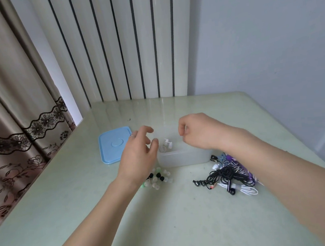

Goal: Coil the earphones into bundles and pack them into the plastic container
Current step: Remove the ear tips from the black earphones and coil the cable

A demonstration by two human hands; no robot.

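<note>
Plastic container long axis left-right, left hand open, right hand curled, grip unclear

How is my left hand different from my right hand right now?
The left hand has its fingers spread and relaxed, gripping nothing; the right hand has its fingers curled inward. The left hand wears a ring and sits beside the plastic container; the right hand hovers over it, no ring visible. Both are raised above the table.

One container, one blue lid, two hands.
</note>
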